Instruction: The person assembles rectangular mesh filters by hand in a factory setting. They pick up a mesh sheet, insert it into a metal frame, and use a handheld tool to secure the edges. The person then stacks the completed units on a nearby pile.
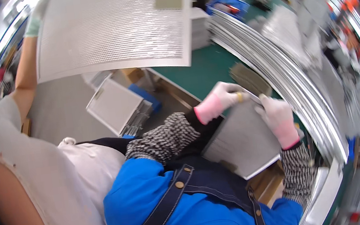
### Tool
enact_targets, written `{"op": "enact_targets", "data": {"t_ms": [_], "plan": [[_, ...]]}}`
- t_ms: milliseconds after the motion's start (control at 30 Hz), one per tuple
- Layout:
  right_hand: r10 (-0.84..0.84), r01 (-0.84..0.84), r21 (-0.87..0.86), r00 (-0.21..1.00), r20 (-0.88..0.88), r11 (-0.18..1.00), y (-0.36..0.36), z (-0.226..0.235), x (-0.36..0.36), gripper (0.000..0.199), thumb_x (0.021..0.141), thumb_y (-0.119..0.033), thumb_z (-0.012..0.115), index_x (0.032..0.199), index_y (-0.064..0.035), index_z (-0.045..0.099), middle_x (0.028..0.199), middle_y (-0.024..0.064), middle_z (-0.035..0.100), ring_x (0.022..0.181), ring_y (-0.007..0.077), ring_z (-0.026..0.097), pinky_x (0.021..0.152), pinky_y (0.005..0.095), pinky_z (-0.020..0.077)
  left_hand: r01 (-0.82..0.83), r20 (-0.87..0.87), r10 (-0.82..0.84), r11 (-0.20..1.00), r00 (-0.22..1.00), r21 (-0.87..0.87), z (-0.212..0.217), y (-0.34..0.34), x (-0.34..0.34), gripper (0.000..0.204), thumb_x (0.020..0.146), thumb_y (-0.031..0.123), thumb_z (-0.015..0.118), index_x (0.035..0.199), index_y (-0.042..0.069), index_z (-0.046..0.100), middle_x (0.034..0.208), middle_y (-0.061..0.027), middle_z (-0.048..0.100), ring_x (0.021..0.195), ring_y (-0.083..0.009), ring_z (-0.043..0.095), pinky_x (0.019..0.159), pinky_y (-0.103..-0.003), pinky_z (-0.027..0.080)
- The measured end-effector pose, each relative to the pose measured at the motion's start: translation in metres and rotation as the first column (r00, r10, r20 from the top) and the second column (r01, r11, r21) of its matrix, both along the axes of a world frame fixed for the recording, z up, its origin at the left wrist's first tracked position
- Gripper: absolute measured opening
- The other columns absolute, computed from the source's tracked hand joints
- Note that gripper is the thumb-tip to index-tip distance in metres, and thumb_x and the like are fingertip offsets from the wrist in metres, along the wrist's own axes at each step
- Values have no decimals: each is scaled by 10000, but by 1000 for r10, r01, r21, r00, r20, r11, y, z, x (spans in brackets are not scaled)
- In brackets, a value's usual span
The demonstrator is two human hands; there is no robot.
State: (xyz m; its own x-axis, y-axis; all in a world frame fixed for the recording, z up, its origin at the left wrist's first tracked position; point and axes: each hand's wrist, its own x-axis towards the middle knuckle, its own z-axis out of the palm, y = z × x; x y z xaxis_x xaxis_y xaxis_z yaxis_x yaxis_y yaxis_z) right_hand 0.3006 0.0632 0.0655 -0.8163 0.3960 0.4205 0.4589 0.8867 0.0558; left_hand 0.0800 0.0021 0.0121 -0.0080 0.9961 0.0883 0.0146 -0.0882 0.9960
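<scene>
My left hand (220, 101), in a white glove with a pink cuff and a yellow band on one finger, is closed on the upper edge of a grey mesh panel (244, 140). At the same edge, a little to the right, my gloved right hand (277, 118) also grips the panel. It hangs tilted in front of my apron, its thin pale frame showing along the lower edge. Just beyond my hands, several olive-grey pads (250, 78) lie on the green tabletop (214, 63).
A co-worker in a white shirt (34, 166) stands close on my left, holding up a large silver mesh panel (111, 31). Panels are stacked (116, 104) low behind. Long metal strips (284, 81) curve along the right, and a blue bin (238, 4) sits at the far side.
</scene>
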Motion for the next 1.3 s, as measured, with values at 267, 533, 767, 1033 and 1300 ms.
{"op": "enact_targets", "data": {"t_ms": [267, 533, 767, 1033, 1300], "plan": [[-201, 193, 85, 975, 91, 977, -10, -1, 29, 294, 857, -297, 737, 1064, -98, 676, 700, 77, 660, 615, 261, 668, 537, 383, 518, 61, -136, -51, 995, 989, 74, 7, 21, 22, 262, 883, 171, 751, 1025, -48, 736, 818, -32, 696, 763, -79, 596, 709, -252, 496], [-204, 213, -85, 973, 104, 973, -32, -3, 65, 341, 881, -377, 703, 1064, -97, 636, 674, 58, 657, 582, 262, 672, 538, 382, 541, 360, -52, -358, 932, 932, 37, 23, 16, 39, 318, 909, 178, 714, 1126, -54, 722, 974, -76, 736, 906, -121, 655, 840, -271, 521], [-352, 385, -167, 915, 200, 908, -36, 4, 74, 346, 937, -399, 624, 1070, -81, 601, 709, 131, 675, 646, 334, 697, 589, 447, 565, 239, 114, -250, 966, 962, 99, -2, 23, 80, 333, 1028, 236, 581, 1163, -51, 681, 1034, -84, 721, 955, -116, 632, 861, -268, 503], [-505, 493, -228, 863, 9, 840, -5, 30, 86, 654, 883, -320, 707, 1433, -55, 473, 1059, 190, 697, 968, 343, 687, 853, 444, 552, 64, 91, -61, 998, 994, -28, -38, 71, 74, 368, 1047, 256, 549, 1208, -61, 646, 1065, -104, 706, 977, -140, 630, 877, -271, 492], [-320, 185, -270, 692, -647, 945, 44, 64, 136, 573, 914, -145, 677, 1439, -28, 480, 1131, 146, 684, 1024, 259, 671, 941, 372, 521, -163, -285, 224, 961, 932, 222, 13, 117, 43, 572, 1010, 325, 625, 1397, -73, 488, 1388, -248, 571, 1300, -312, 550, 1098, -387, 416]]}}
